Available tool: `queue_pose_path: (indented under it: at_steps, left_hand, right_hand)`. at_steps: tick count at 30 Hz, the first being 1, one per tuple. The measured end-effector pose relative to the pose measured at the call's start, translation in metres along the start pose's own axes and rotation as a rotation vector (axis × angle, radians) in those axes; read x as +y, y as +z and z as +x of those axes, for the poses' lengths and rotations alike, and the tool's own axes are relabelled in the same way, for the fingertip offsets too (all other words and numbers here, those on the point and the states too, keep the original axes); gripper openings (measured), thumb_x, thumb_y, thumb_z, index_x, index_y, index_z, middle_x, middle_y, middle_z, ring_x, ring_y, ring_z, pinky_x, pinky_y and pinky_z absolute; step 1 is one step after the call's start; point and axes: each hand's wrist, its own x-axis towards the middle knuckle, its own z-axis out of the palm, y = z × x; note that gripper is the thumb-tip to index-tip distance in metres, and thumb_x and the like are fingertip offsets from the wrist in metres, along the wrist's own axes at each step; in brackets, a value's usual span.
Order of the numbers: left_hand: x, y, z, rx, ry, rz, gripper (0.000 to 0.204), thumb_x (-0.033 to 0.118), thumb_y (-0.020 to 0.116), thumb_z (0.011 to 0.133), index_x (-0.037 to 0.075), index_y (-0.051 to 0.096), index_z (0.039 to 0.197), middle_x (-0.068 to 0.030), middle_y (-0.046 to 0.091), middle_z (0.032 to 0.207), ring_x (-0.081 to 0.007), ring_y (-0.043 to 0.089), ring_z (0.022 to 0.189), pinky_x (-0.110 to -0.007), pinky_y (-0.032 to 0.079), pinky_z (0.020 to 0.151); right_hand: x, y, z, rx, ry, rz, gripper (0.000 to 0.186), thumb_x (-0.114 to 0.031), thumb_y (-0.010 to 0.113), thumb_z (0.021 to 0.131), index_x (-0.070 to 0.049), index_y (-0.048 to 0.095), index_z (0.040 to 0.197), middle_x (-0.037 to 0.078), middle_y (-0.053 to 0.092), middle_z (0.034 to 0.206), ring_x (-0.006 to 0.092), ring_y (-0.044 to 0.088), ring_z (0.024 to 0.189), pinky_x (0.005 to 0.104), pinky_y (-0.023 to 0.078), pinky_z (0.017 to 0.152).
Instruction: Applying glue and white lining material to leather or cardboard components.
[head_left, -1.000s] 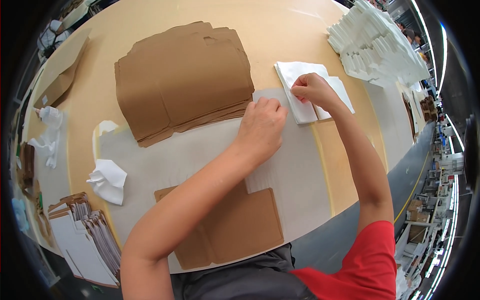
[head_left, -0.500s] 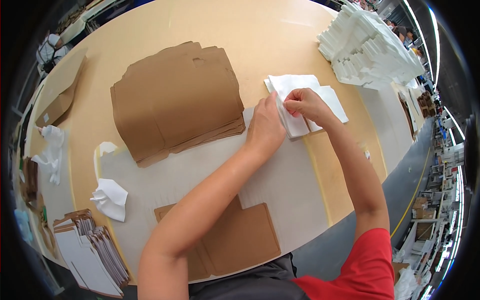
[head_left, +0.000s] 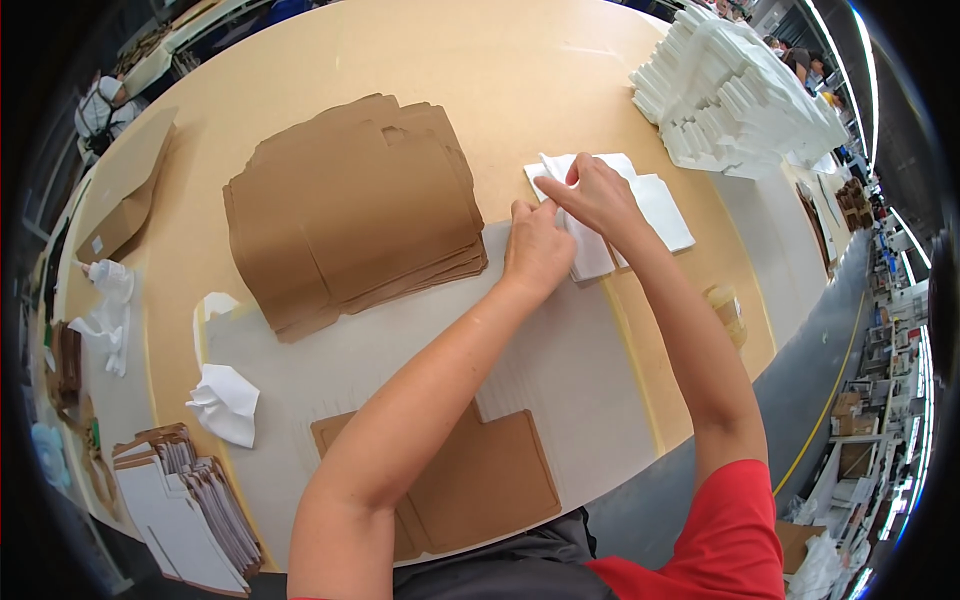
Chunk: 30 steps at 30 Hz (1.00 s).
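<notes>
White folded cloth-like sheets lie in a small, uneven pile right of centre on the table. My left hand is closed at the pile's left edge, its curled fingers at the sheet margin. Over the same edge, slightly farther away, my right hand bends thumb and forefinger together on the top white sheet. That sheet's far left corner stands slightly raised. The exact pinch points are partly hidden by my fingers. Close to my body, a flat brown cardboard blank lies partly under my left forearm.
A stack of brown cardboard blanks lies left of my hands. A tall white pile stands far right. Crumpled white material and stacked white-faced blanks are at left. A yellowish tape roll sits by my right forearm.
My left hand has curled its fingers, having been straighter before. My right hand has shifted slightly left and away from me along the white sheets. The tape roll by my right forearm now shows.
</notes>
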Motion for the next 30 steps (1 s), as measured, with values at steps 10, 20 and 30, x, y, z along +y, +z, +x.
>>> queue_pose_path:
  at_steps: [10, 20, 30]
  left_hand:
    - [0.005, -0.012, -0.009, -0.079, 0.419, 0.762, 0.027, -0.002, 0.056, 0.078, 0.001, 0.072, 0.1, -0.0108, 0.065, 0.104, -0.0284, 0.054, 0.108, -0.037, 0.045, 0.087]
    - [0.021, 0.009, 0.043, -0.1, 0.406, 0.534, 0.031, -0.002, 0.059, 0.083, 0.003, 0.072, 0.111, -0.0113, 0.063, 0.109, -0.029, 0.057, 0.109, -0.041, 0.051, 0.09]
    - [0.031, 0.028, 0.052, -0.319, 0.336, 0.842, 0.024, 0.006, 0.064, 0.086, 0.009, 0.071, 0.108, -0.0123, 0.055, 0.121, -0.0287, 0.054, 0.115, -0.038, 0.052, 0.093]
  right_hand:
    - [0.04, -0.043, 0.004, 0.009, 0.077, 0.014, 0.027, -0.025, 0.063, 0.083, 0.001, 0.064, 0.088, 0.016, 0.068, 0.082, 0.0277, 0.067, 0.077, 0.0407, 0.054, 0.071]
    - [0.042, -0.051, -0.018, -0.028, 0.179, 0.516, 0.027, -0.017, 0.06, 0.087, 0.006, 0.063, 0.1, 0.009, 0.068, 0.083, 0.0126, 0.067, 0.07, 0.0272, 0.057, 0.061]
    - [0.096, -0.113, -0.071, 0.425, 0.206, 1.011, 0.026, -0.023, 0.065, 0.09, -0.002, 0.064, 0.106, 0.008, 0.068, 0.099, 0.0156, 0.069, 0.08, 0.0311, 0.059, 0.071]
